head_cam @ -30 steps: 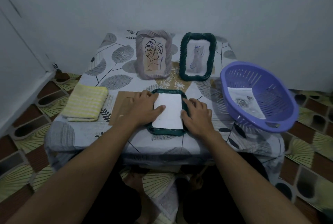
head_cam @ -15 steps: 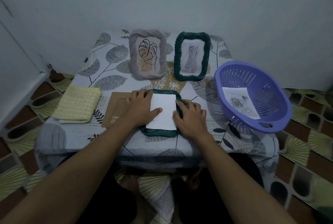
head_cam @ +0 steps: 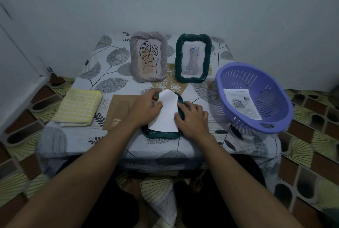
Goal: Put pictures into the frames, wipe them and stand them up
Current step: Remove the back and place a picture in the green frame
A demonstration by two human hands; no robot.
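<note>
Head view: you look down on a small table (head_cam: 77, 139) covered with a leaf-print cloth.
Far left: a folded yellow cloth (head_cam: 78, 107) lies flat near the table's left edge.
Beside it: a brown backing board (head_cam: 118, 111) lies flat between the yellow cloth and your left hand.
Left hand (head_cam: 145, 107): your fingers curl over the far left corner of the white sheet (head_cam: 165, 117) and your thumb presses on its top face, so this hand is clamped on the sheet.
White sheet: it rests blank side up on the lying frame (head_cam: 161, 135); its far end bows upward.
Lying frame: dark green, flat on the table in front of you, under both hands.
Right hand (head_cam: 192, 117): your fingers curl over the lying frame's right rim and your thumb touches the sheet's right edge; this hand grips the frame.
Rear, left: a grey frame (head_cam: 134, 59) with a leaf drawing stands upright.
Rear, right: a green standing frame (head_cam: 178, 57) holds a pale figure drawing, just beside the grey frame.
Far right: a purple basket (head_cam: 271, 103) sits tilted at the table's right edge.
Basket contents: one loose picture (head_cam: 242, 104) lies inside.
</note>
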